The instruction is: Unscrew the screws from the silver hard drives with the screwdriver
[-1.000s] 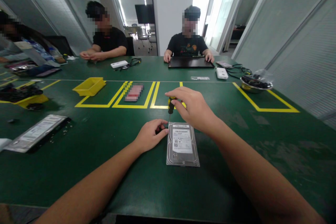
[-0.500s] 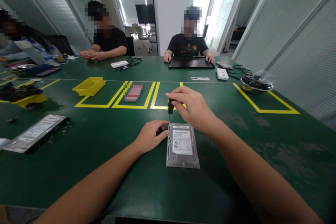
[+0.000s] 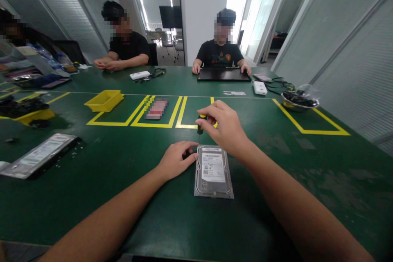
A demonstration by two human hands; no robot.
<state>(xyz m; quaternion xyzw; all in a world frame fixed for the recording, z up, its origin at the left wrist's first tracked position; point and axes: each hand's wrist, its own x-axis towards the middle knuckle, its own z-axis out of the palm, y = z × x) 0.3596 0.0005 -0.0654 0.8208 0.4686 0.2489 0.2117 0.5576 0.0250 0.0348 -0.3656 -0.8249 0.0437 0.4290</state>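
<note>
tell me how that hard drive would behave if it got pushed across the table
The hard drive lies flat with a metal case, so it would probably slide stiffly and not tip. It looks dense for its size. The left hand at its corner likely steadies it against the screwdriver.

A: Any writing you can actually read here?

B: Not a word. The hard drive (image 3: pixel 213 170) on the green table (image 3: pixel 123 159) carries a white label with a barcode and small square codes, but the print is too small to make out.

A: And the second hard drive (image 3: pixel 38 155), far to the left of that one?

B: It has a white label too, just as unreadable. A small white strip (image 3: pixel 234 93), beyond the first drive, shows dark marks, none legible.
</note>
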